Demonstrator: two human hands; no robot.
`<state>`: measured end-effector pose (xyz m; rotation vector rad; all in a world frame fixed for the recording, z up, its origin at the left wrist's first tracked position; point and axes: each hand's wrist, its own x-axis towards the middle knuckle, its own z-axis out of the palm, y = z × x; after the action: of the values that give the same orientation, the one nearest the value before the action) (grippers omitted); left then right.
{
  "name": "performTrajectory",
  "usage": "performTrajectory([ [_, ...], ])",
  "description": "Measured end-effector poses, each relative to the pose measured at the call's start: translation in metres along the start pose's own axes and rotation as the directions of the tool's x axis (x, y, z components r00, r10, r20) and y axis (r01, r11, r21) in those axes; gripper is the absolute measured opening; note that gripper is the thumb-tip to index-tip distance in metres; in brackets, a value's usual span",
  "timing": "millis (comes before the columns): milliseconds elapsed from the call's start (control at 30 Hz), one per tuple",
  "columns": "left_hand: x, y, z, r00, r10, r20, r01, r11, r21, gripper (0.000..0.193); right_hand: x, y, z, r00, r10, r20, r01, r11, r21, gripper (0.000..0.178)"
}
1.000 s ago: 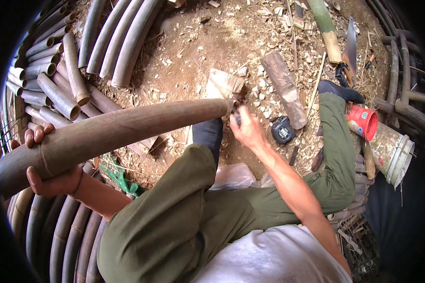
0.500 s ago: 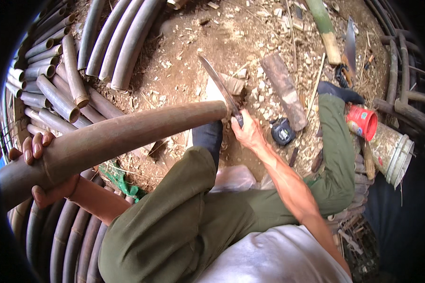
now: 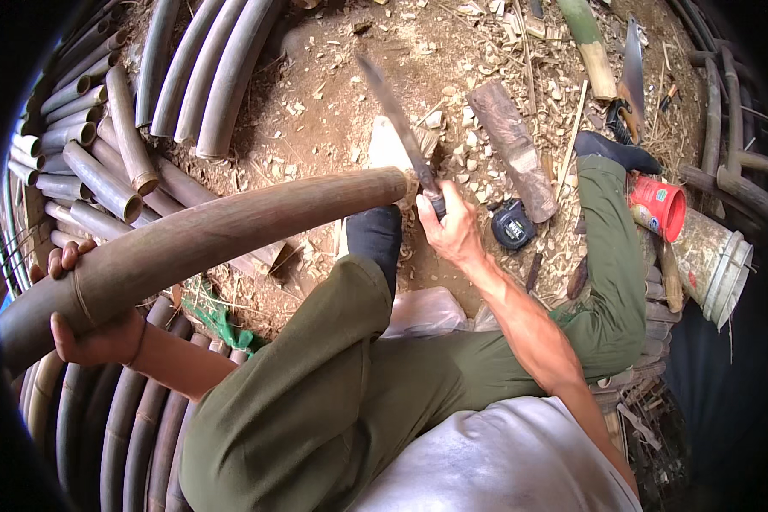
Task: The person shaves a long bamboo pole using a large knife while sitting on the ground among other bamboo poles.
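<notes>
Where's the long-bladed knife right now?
In the head view, the knife is at upper middle, held in the right hand and slanting up and left, close by the right-hand end of the bamboo pole.

Your knife blade [image 3: 398,120] blurs at upper centre; the bamboo pole [image 3: 196,242], cropped at far left, partly hides your left hand [image 3: 102,339].
</notes>
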<state>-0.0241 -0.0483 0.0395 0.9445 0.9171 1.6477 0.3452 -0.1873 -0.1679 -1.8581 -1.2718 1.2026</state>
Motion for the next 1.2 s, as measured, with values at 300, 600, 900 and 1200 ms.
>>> performTrajectory([
  [300, 0.008, -0.008, 0.012, 0.982, 0.094, -0.162, -0.078, 0.991, 0.107, 0.060, 0.016, 0.023, 0.000, 1.000, 0.009, -0.021, -0.012, 0.988, -0.157, 0.029],
  [600, 0.004, -0.008, 0.006, 0.994, 0.045, -0.103, -0.039, 0.997, 0.061, 0.060, 0.004, 0.030, 0.006, 0.999, -0.010, -0.048, 0.004, 0.992, -0.129, 0.024],
  [900, 0.019, -0.033, -0.027, 0.960, -0.129, -0.250, 0.151, 0.986, 0.072, 0.053, -0.006, 0.046, 0.010, 0.994, 0.097, 0.050, -0.088, 0.984, -0.157, 0.029],
  [1200, 0.005, -0.029, 0.020, 0.989, 0.027, -0.148, -0.011, 0.994, 0.106, 0.046, 0.004, -0.054, -0.015, 0.835, -0.432, -0.340, 0.448, 0.893, -0.034, 0.029],
])
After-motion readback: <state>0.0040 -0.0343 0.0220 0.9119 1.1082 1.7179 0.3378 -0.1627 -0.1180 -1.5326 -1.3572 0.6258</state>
